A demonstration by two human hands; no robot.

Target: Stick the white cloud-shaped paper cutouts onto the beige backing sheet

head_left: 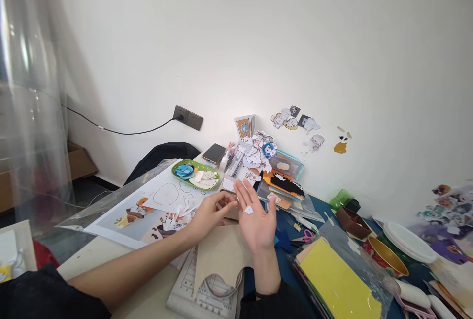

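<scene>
My right hand [254, 223] is turned palm up with its fingers stretched out, and a small white paper cutout [249, 209] lies on the palm. Close beside its fingers is my left hand [216, 210], with thumb and fingertips drawn together in a pinch; whatever is between them is too small to make out. Under the hands lies a cream paper sheet [221, 245] with curved pieces cut from its edge. It partly covers a printed pad [185, 284] and a clear round ring of tape [216, 287].
A green tray [212, 167] holds blue and white paper pieces. Printed drawings [129, 232] lie left. Pink-handled scissors [307, 235] and a plastic bag of coloured paper [338, 277] lie right. Character cutouts [254, 154] stand behind; a black phone [213, 153] is nearby.
</scene>
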